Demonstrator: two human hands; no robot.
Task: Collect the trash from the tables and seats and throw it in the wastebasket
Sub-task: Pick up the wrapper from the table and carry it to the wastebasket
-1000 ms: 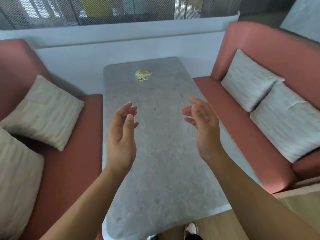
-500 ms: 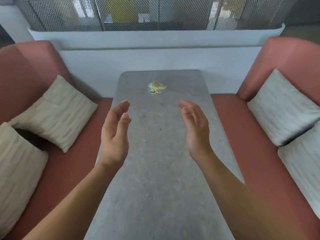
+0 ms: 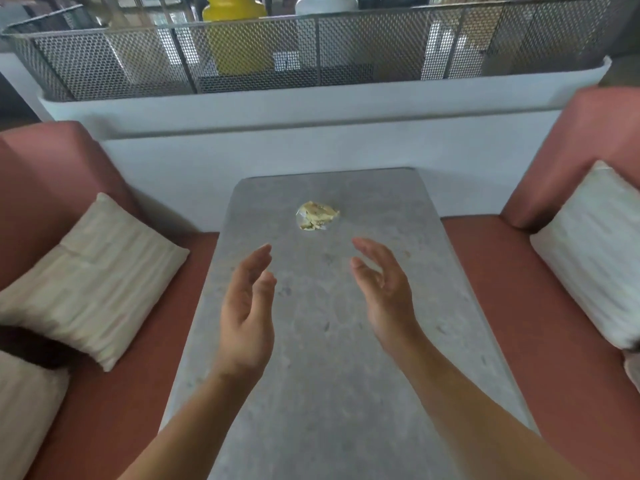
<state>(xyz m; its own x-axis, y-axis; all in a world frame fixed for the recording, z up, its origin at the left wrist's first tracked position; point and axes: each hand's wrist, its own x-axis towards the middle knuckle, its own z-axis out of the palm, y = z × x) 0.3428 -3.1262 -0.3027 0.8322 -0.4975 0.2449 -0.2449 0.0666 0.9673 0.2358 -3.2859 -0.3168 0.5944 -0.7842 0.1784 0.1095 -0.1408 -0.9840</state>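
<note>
The crumpled wrapper [image 3: 317,216] lies on the grey table [image 3: 322,427], just beyond your fingertips and about midway between your two hands, touching neither. Your left hand [image 3: 246,308] and right hand [image 3: 382,292] hover over the tabletop with palms turned toward each other. The fingers are straight and relaxed and hold nothing.

The wrapper looks light and loosely balled, so a quick reach could nudge it forward, away from both hands. It might then go off the table's far edge into the gap there. If you close both hands on it at once, it may squirt out between them. One hand coming down from above seems safer.

Outside each hand runs a red seat [image 3: 519,306] with pale cushions [image 3: 100,271], and scraps tucked behind them would be easy to miss. No wastebasket is in view, so grip the wrapper firmly before you turn to look for one.
</note>
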